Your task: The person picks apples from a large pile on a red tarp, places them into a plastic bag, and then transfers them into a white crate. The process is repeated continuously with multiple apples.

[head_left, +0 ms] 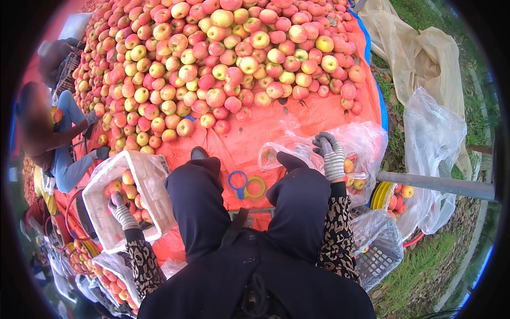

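**Left hand (120, 208) rests among crated apples (130, 190)**

Left of the wearer, the white-lined crate (152, 174) runs lengthwise near to far, holding those apples; I can't tell the left hand's grip, nor the right hand's (330, 151), bent by plastic-wrapped fruit (358, 184).

Head-worn fisheye — downward, close over knees (302, 191) and apples (248, 65)

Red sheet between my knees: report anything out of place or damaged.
No damage shows there. The blue ring and yellow ring stand out slightly, lying loose on the red sheet, apart from the apple pile.
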